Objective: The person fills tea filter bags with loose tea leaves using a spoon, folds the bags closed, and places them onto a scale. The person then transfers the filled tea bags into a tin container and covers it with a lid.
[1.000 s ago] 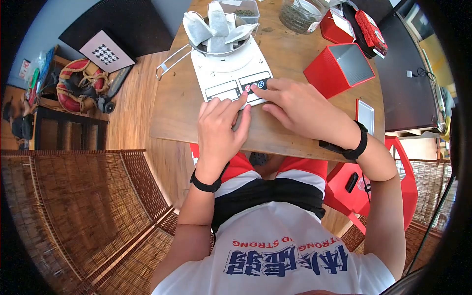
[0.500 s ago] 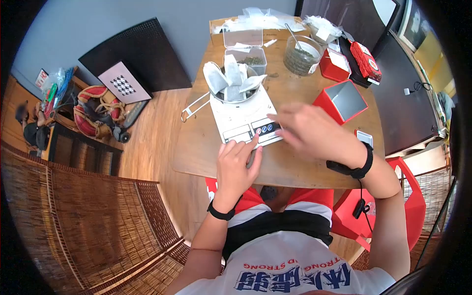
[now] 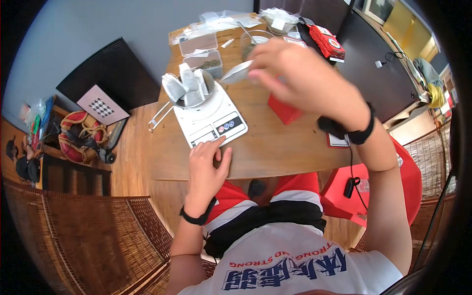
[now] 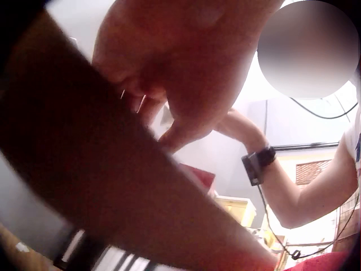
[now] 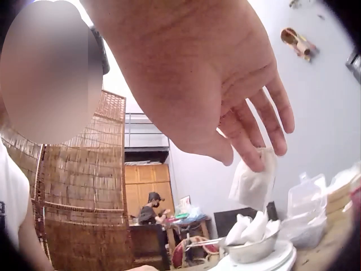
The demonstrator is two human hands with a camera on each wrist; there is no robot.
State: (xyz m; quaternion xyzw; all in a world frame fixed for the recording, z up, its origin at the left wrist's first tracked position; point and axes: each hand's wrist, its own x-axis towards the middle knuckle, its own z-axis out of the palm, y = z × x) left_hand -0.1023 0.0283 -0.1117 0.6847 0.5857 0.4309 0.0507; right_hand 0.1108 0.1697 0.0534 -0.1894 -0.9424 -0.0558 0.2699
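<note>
A white kitchen scale (image 3: 194, 123) stands on the wooden table, with a long-handled metal pan (image 3: 200, 103) on its platform. Several filled white tea bags (image 3: 187, 77) stick up out of the pan. Raised over the table, my right hand (image 3: 300, 71) pinches one tea bag (image 5: 252, 185) by its upper end between thumb and fingers. That bag hangs beside the pan in the head view. My left hand (image 3: 208, 164) rests at the scale's front edge, index finger by the button panel (image 3: 228, 125). The left wrist view shows mostly its underside and a dark table edge.
Behind the scale is a clear plastic box (image 3: 216, 70) of dried leaves with its lid up. A glass jar (image 3: 246, 48) with a spoon is partly covered by my right hand. A red box (image 3: 284, 110) stands right of the scale. Another person (image 5: 148, 212) sits in the background.
My right hand has left the scale's buttons and risen toward the back, now holding a tea bag from the pan. The left hand has stayed at the scale's front. The head view has shifted.
</note>
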